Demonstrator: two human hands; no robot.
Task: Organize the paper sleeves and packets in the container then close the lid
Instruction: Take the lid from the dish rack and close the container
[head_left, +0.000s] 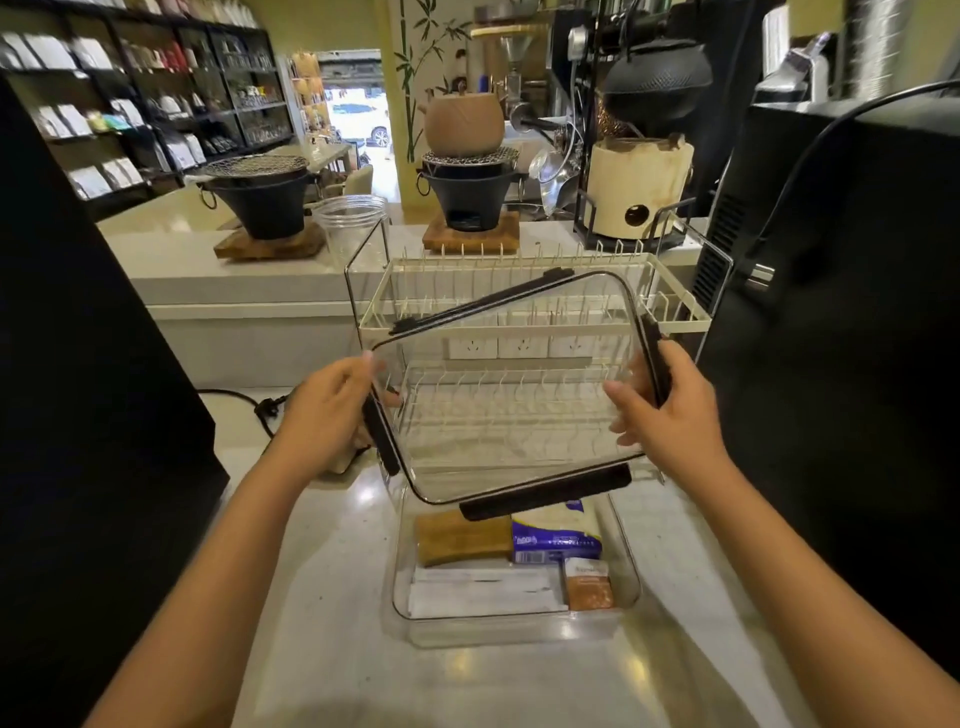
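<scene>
A clear plastic container (511, 626) stands on the counter in front of me. Inside lie white paper sleeves (483, 592), a brown sleeve stack (462, 535), a blue-and-white packet (556, 535) and a small brown packet (589, 584). Above it I hold the clear lid (514, 395) with black clips, tilted and raised off the container. My left hand (330, 415) grips its left edge by a black clip. My right hand (667, 410) grips its right edge, fingers curled round the rim.
A cream dish rack (524, 312) stands just behind the container. Black stoves, a clay pot and a clear cup (350, 226) sit on the higher counter behind. A large black machine (852, 312) is at the right, a dark panel (78, 364) at the left.
</scene>
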